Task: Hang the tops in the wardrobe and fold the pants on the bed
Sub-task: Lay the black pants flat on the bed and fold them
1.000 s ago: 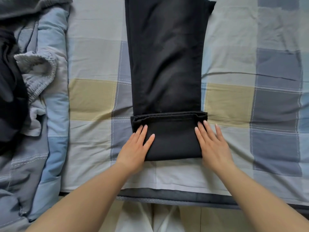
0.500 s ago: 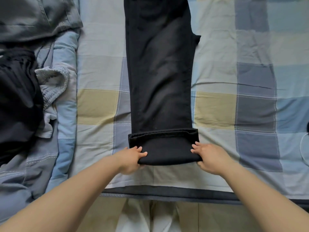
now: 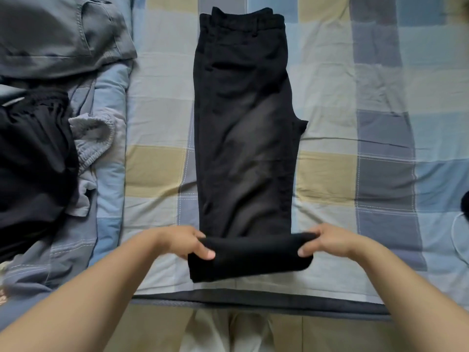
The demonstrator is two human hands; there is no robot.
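Observation:
Black pants (image 3: 243, 128) lie lengthwise on the checked bed sheet (image 3: 355, 102), legs stacked, waistband at the far end. The leg end nearest me is folded over into a thick band. My left hand (image 3: 187, 241) pinches the left end of that folded band, thumb on top. My right hand (image 3: 327, 240) pinches its right end the same way. The band is raised a little off the sheet between both hands.
A pile of clothes lies at the left: a grey garment (image 3: 61, 34), a black one (image 3: 33, 158) and a light grey ribbed cuff (image 3: 94, 135) on a blue quilt (image 3: 109, 174). The bed's dark front edge (image 3: 253, 301) runs below my hands, the floor beyond it.
My hands went from lying flat on the folded leg end to gripping its two sides and lifting it. The view has tilted up, showing the waistband.

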